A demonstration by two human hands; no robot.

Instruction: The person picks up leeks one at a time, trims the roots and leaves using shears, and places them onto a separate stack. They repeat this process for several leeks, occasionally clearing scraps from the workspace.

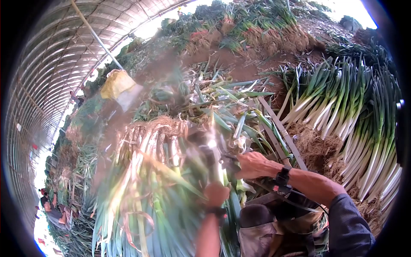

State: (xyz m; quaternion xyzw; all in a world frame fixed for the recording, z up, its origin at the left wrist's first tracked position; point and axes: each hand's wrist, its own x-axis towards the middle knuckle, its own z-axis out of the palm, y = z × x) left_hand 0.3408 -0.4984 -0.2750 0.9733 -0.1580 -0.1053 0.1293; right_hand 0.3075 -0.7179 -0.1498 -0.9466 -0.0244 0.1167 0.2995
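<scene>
My left hand (216, 195) is closed around the stalk of a long green onion (220, 173), whose root end points away from me. Just to its right, my right hand (254, 165) grips a dark tool (231, 158) against that stalk; blur hides the tool's exact kind. A bright glint shows beside the stalk. Under and left of my left hand lies a pile of untrimmed green onions (160, 143), with brown roots and dry outer skins on the far side and green leaves toward me.
Cleaned green onions (359, 103) lie in rows at right. Wooden slats (282, 132) slant beside my right hand. Stripped leaves (222, 100) litter the ground ahead. A yellow-and-white sack (120, 88) stands at left by a pole (96, 34). Another person (55, 214) is at far left.
</scene>
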